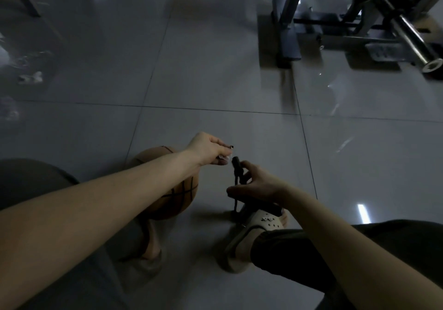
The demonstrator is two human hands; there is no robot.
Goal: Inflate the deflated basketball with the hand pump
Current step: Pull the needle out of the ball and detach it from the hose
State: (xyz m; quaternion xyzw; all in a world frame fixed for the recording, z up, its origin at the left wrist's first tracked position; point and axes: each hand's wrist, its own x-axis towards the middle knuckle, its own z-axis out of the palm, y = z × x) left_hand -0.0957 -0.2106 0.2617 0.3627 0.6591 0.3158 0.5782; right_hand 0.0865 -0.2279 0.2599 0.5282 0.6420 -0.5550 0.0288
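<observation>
The left hand (208, 148) pinched a small needle (230, 146) at its fingers. The right hand (257, 182) gripped the pump hose (236, 168), just beside them. The ball (172, 190) lay below the left forearm.

Dim, bluish light. The glossy floor (215, 74) mirrors bright lamp streaks far beyond the left hand (208, 149) and beside the right hand (259, 182). Soft shadows pool under both. Edges bend and smear; the frame (359, 22) beyond is blurred.
</observation>
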